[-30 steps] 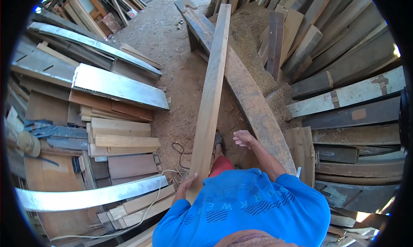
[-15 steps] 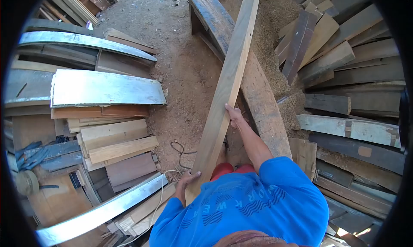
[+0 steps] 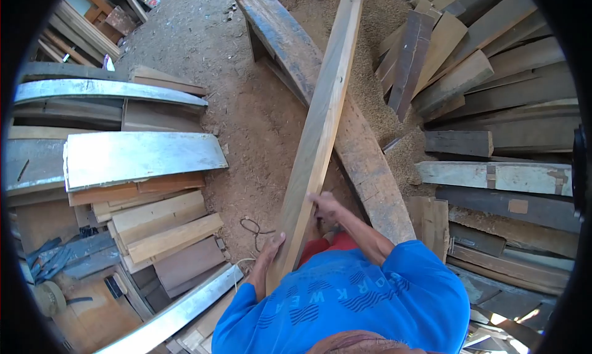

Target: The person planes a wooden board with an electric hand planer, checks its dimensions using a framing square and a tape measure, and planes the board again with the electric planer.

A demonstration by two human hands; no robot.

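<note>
A long wooden plank (image 3: 320,113) slants from my body up across a worn wooden beam (image 3: 364,156), its far end beyond the beam. My left hand (image 3: 271,248) grips the plank's left edge near my waist, thumb on its upper face. Farther up, my right hand (image 3: 327,207) holds the plank's right edge, with fingers partly hidden beneath it. The plank is tilted so its narrow right side shows.
Stacked boards (image 3: 166,224) and a bright metallic-looking panel (image 3: 145,160) lie on the left. More timber (image 3: 462,143) is piled on the right. A dark cord (image 3: 254,227) lies on the dirt ground (image 3: 240,119). Sawdust is heaped behind the beam.
The plank has shifted toward me, and its far end now shows. My right hand is lower and closer to my body. My left hand is slightly higher in view.
</note>
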